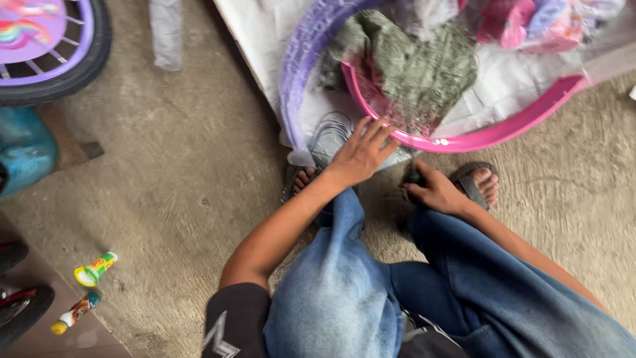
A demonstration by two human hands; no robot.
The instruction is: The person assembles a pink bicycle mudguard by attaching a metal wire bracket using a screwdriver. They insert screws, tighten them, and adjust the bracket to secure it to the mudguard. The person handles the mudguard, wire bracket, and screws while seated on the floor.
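From my seat I see the left hand (361,154) spread flat, fingers open, pressing on the pink rim (464,140) of the small wheel lying on the concrete floor (179,192) by the feet; the right hand (434,191) is closed around a small dark tool (415,177), though I cannot tell what kind; I judge the work mid-way, since a grey-green cloth (417,66) and wrapping cover the wheel, and the purple tyre (301,59) sits loosely alongside.
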